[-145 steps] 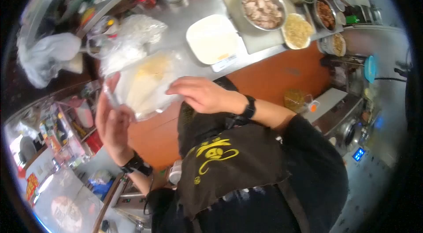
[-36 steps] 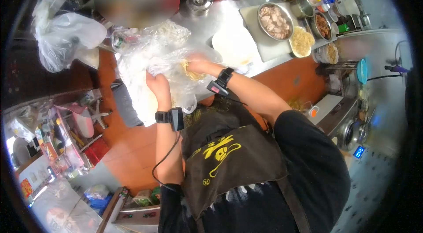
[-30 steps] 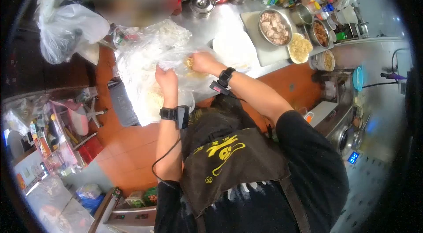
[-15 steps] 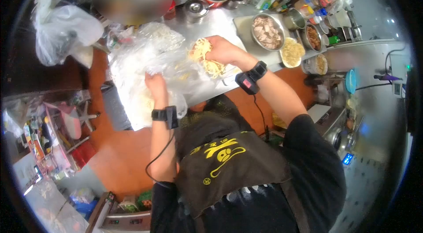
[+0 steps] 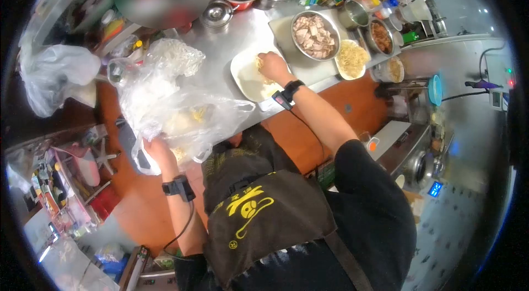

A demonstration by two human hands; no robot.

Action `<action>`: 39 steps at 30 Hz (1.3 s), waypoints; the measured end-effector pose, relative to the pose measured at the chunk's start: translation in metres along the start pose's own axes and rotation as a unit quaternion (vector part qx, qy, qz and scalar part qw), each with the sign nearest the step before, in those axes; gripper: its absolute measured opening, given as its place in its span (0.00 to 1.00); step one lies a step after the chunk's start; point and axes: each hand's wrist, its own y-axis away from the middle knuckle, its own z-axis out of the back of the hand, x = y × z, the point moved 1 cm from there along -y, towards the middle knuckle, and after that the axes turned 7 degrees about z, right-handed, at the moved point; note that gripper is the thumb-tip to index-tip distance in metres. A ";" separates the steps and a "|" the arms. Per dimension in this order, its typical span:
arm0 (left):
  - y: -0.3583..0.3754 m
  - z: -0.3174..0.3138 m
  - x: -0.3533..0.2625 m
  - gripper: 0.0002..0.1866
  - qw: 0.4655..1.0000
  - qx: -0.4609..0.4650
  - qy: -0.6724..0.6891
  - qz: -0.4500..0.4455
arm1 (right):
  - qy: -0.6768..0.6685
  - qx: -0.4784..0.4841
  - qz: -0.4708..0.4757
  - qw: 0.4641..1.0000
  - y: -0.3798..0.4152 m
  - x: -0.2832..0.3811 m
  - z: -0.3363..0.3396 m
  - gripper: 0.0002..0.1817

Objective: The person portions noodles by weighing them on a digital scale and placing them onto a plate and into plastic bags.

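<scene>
My right hand [image 5: 274, 68] is over a white square dish [image 5: 241, 78], its fingers closed round pale yellow noodles [image 5: 268, 80]. Some strands show at the fingertips and below the palm. A large clear plastic bag [image 5: 173, 90] lies spread along the left of the counter, with more noodles visible through it. My left hand [image 5: 160, 158] grips the bag's near edge; its fingertips are partly hidden by the film.
To the right of the dish stand a steel bowl of pale meat chunks [image 5: 315, 36], a plate of yellow shreds [image 5: 351, 60] and a bowl of brown food [image 5: 381, 36]. Lidded pots [image 5: 216, 14] line the back. Another plastic bag [image 5: 60, 76] hangs at the left.
My right hand has carried the noodles away from the bag and down over the white dish, which now shows. My left hand has shifted left and nearer my body with the bag.
</scene>
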 end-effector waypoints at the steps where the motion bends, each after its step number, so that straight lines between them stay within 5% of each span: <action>1: 0.001 -0.001 0.002 0.20 1.000 -0.010 0.017 0.009 | 0.037 0.008 -0.037 0.999 -0.002 -0.004 -0.014 0.26; 3: 0.002 0.002 0.004 0.20 1.000 -0.015 -0.003 0.003 | 0.072 0.004 -0.058 0.996 -0.004 0.005 -0.033 0.22; 10: 0.004 -0.011 0.010 0.22 0.999 0.043 -0.017 -0.015 | 0.049 0.072 -0.094 0.992 0.007 0.006 -0.020 0.46; 12: 0.005 -0.017 0.009 0.21 0.998 0.041 0.007 -0.043 | -0.051 0.047 0.015 0.997 0.007 -0.019 -0.029 0.54; 14: 0.006 -0.022 0.007 0.20 0.999 0.037 0.017 -0.030 | -0.082 0.055 0.016 0.995 0.014 -0.022 -0.008 0.53; 18: 0.006 -0.028 0.011 0.21 0.999 0.042 -0.007 -0.012 | -0.112 0.006 -0.001 0.994 0.038 -0.008 0.049 0.43; 20: 0.003 -0.020 0.012 0.21 0.999 0.020 -0.019 -0.015 | -0.339 -0.036 -0.067 0.938 0.049 0.024 0.081 0.34; 22: -0.002 -0.018 0.017 0.14 0.996 0.015 -0.071 -0.052 | -0.438 -0.088 0.073 0.892 0.075 0.094 0.123 0.25; 24: 0.008 -0.026 0.001 0.13 0.997 0.028 -0.053 -0.041 | -0.490 0.018 0.124 0.863 0.095 0.158 0.128 0.18; 26: 0.013 -0.033 -0.007 0.14 0.996 0.034 -0.058 -0.050 | -0.393 0.091 0.201 0.893 0.092 0.200 0.084 0.16; 30: 0.013 -0.031 0.003 0.21 0.992 0.062 -0.064 -0.089 | -0.113 0.196 0.197 0.954 0.034 0.215 -0.074 0.19; 33: 0.019 -0.028 -0.001 0.22 0.990 0.068 -0.087 -0.086 | -0.198 0.182 0.070 0.961 0.016 0.193 -0.166 0.19; 39: 0.011 -0.034 -0.010 0.19 0.990 0.093 -0.066 -0.083 | -0.168 0.189 0.073 0.965 0.021 0.184 -0.181 0.18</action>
